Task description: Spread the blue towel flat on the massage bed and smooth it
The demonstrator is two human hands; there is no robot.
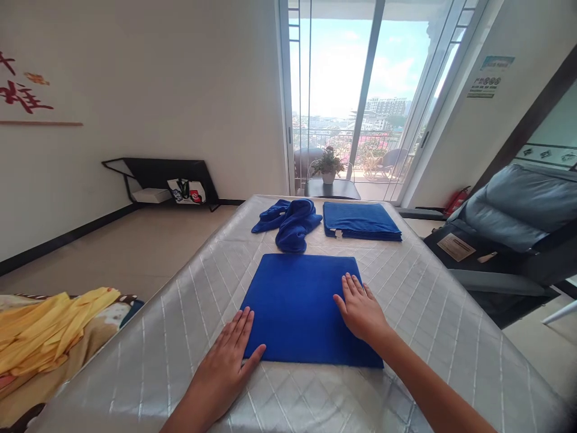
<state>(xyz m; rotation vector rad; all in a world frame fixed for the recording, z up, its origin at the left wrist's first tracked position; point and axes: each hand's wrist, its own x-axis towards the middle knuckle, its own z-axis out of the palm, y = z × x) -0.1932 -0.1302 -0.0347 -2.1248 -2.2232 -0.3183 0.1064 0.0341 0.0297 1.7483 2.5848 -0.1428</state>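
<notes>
A blue towel (pixel 302 307), folded into a flat rectangle, lies in front of me on a table with a silvery quilted cover (pixel 180 337). My left hand (pixel 232 349) rests flat at its near left edge, fingers stretched out and thumb over the corner. On its right side my right hand (pixel 360 307) lies palm down with the fingers extended. Neither hand grips anything. Just beyond the towel, a crumpled blue cloth (pixel 295 222) sits in a loose heap. To the right of that heap is a neat stack of folded blue towels (pixel 360 219) with a white tag showing.
Yellow cloth (pixel 58 325) is piled low at the left. A dark armchair with a grey cushion (pixel 518 204) stands close to the table's right side. Past the far edge, a potted plant (pixel 329 165) sits on a chair before the glass sliding door (pixel 333 72).
</notes>
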